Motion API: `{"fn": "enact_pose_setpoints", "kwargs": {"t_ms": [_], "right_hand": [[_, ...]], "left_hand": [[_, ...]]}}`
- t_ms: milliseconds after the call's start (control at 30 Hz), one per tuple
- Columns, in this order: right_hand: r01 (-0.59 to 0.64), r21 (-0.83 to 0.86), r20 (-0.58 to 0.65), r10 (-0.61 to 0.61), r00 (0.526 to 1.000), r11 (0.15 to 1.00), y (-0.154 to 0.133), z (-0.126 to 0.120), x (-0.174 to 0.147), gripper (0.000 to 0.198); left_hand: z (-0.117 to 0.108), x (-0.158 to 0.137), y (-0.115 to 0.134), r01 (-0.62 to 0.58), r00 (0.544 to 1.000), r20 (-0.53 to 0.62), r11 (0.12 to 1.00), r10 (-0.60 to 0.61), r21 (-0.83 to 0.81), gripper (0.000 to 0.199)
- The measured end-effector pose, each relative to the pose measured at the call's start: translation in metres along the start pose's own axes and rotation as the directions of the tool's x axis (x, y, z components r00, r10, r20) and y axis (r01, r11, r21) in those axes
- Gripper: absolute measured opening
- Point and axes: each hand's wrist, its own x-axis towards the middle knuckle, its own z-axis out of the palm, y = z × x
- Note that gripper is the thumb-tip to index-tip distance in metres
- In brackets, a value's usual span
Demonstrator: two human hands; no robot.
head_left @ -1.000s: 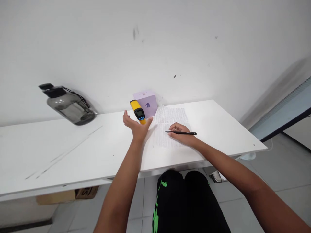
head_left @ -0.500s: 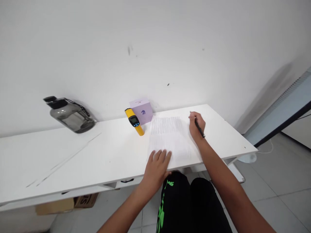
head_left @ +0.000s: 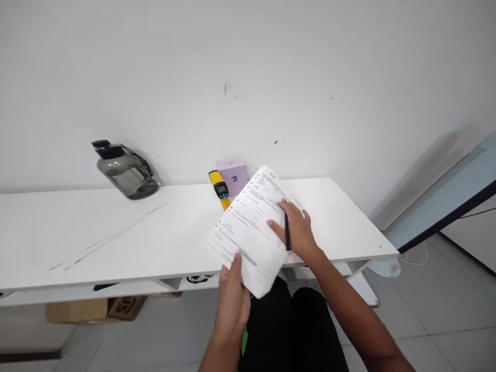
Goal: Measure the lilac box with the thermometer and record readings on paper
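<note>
A printed sheet of paper [head_left: 248, 222], with punched holes along its left edge, is raised and tilted over the desk's front edge. My left hand [head_left: 233, 294] is closed on its lower left edge, thumb on top and fingers beneath. My right hand [head_left: 296, 230] rests against the sheet's right side and holds a black pen [head_left: 287, 232] between thumb and fingers. Just behind the paper, a yellow infrared thermometer [head_left: 220, 189] leans by a lilac box [head_left: 234, 178]; the sheet covers part of both.
A grey water bottle [head_left: 129, 173] stands at the back left of the white desk [head_left: 116, 237], against the wall. Cardboard boxes [head_left: 96, 309] are below the desk at left. A tall pale panel [head_left: 437, 188] stands on the right.
The paper, flat on the desk before, is now lifted and turned, its printed side showing. My left hand has gripped its edge; my right hand has moved left onto it with the pen.
</note>
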Motion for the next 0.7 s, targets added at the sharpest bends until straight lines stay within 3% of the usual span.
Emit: {"fn": "enact_pose_setpoints", "kwargs": {"t_ms": [133, 233, 433, 500, 533, 567, 633, 700], "right_hand": [[0.001, -0.178, 0.357, 0.064, 0.932, 0.984, 0.011, 0.026, 0.002, 0.058], [0.004, -0.175, 0.439, 0.074, 0.895, 0.985, 0.024, 0.032, 0.001, 0.063], [0.021, -0.127, 0.389, 0.031, 0.921, 0.992, 0.031, 0.035, -0.005, 0.061], [0.034, -0.103, 0.319, 0.000, 0.948, 0.994, 0.027, 0.034, -0.008, 0.057], [0.052, -0.080, 0.259, -0.029, 0.965, 0.995, 0.024, 0.032, -0.009, 0.053], [0.075, -0.038, 0.191, -0.066, 0.979, 0.996, 0.022, 0.031, -0.011, 0.048], [0.119, 0.073, 0.069, -0.124, 0.990, 0.990, 0.017, 0.025, -0.016, 0.041], [0.114, 0.146, 0.005, -0.116, 0.993, 0.983, 0.016, 0.018, -0.024, 0.041]], "left_hand": [[-0.023, -0.029, -0.028, 0.239, 0.960, 0.145, 0.971, -0.238, 0.015, 0.055], [-0.040, -0.036, -0.034, 0.334, 0.917, 0.180, 0.932, -0.356, 0.139, 0.056], [-0.043, -0.016, -0.020, 0.109, 0.991, 0.031, 0.907, -0.133, 0.407, 0.060], [-0.031, -0.007, -0.011, -0.076, 0.997, 0.063, 0.824, 0.050, 0.562, 0.055], [-0.021, -0.003, -0.005, -0.221, 0.975, 0.140, 0.739, 0.172, 0.636, 0.052], [-0.009, 0.000, 0.002, -0.400, 0.915, 0.257, 0.610, 0.311, 0.684, 0.049], [0.020, 0.004, 0.017, -0.710, 0.685, 0.564, 0.248, 0.461, 0.659, 0.044], [0.048, 0.004, 0.029, -0.859, 0.469, 0.816, -0.038, 0.338, 0.510, 0.037]]}}
